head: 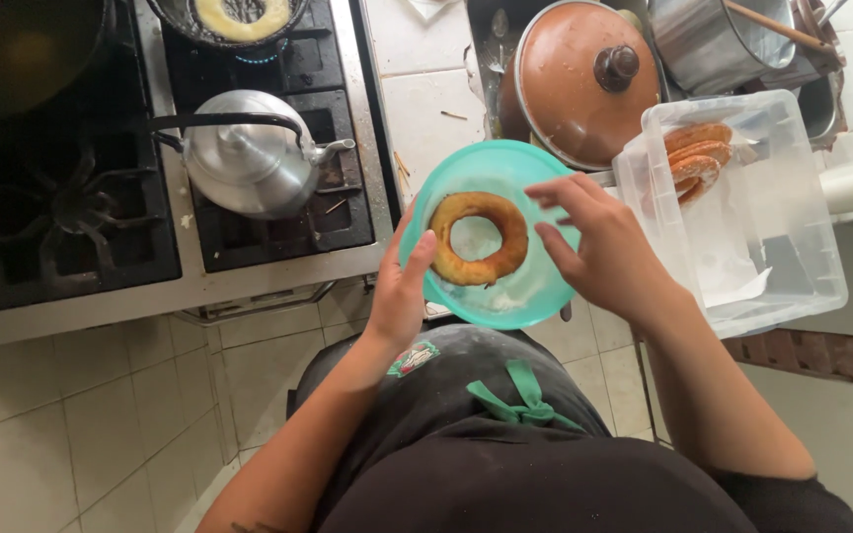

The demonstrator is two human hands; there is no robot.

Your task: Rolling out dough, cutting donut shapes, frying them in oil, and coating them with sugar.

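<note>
A golden-brown fried dough ring [479,238] lies on a teal plastic plate [513,298] dusted with white powder. My left hand [402,286] grips the plate's left rim, thumb resting by the ring. My right hand [599,247] hovers over the plate's right side with fingers spread, fingertips close to the ring, holding nothing. Whether they touch the ring I cannot tell.
A clear plastic tub [792,266] at right holds several more fried rings [698,158]. Behind stand a brown lidded pot [580,84] and a steel pot [718,39]. On the black gas stove [71,197] sit a metal kettle [249,158] and a pan frying a pale ring [239,18].
</note>
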